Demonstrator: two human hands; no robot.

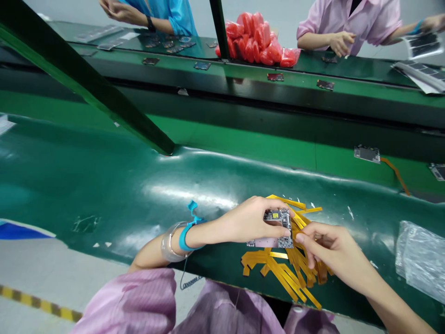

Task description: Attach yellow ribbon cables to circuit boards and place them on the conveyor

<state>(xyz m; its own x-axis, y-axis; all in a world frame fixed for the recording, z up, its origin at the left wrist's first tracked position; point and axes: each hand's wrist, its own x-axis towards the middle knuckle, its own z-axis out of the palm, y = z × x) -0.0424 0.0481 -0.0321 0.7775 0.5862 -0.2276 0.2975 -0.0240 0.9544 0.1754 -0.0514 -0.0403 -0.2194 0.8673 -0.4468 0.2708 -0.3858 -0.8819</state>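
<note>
My left hand is closed around a small circuit board, thumb on its face and fingers along its far edge. The board is tilted up over the green bench. Close to the board's right edge, my right hand pinches an orange flex cable between thumb and forefinger; the fingers partly hide its end. Whether the cable is joined to the board I cannot tell. A loose pile of orange flex cables lies beneath and around both hands.
A blue wrist strap with a coiled cord circles my left wrist. Clear plastic bags lie at the right. Beyond the bench, a green conveyor carries a board with a cable. A slanted green post stands left. Two co-workers sit opposite, near red bags.
</note>
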